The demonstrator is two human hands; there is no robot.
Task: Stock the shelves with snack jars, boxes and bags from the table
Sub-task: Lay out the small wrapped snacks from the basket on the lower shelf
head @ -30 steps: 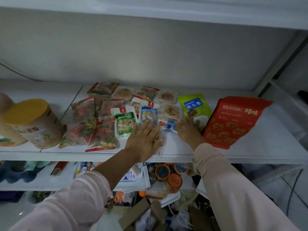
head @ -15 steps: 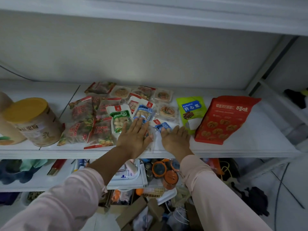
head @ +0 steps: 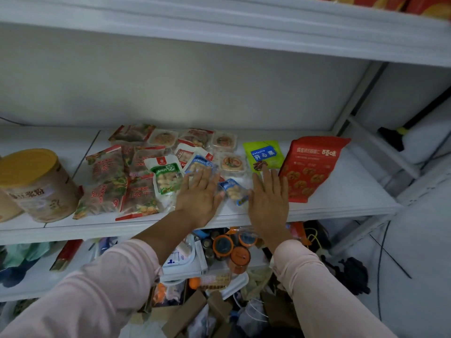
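Both of my hands lie flat, palms down, on the white shelf (head: 341,191) among small snack bags. My left hand (head: 199,195) rests with spread fingers on a clear packet, its fingertips at a blue peanut bag (head: 199,163). My right hand (head: 268,196) lies beside a small blue-labelled nut packet (head: 233,191), which sits between the two hands. A green-labelled peanut bag (head: 166,179) is just left of my left hand. A lime-green pistachio bag (head: 262,154) and a big red bag (head: 312,167) lie right of my right hand. Neither hand grips anything.
A yellow-lidded tub (head: 36,184) stands at the shelf's left end. Red-trimmed snack bags (head: 107,184) and round pastry packs (head: 224,142) fill the middle. An upper shelf (head: 244,32) hangs overhead. Orange-lidded jars (head: 231,250) and cardboard clutter lie below.
My right hand drew back from the green bag toward the shelf's front, then shifted right a little. My left hand stayed flat on the packets. The view moved closer.
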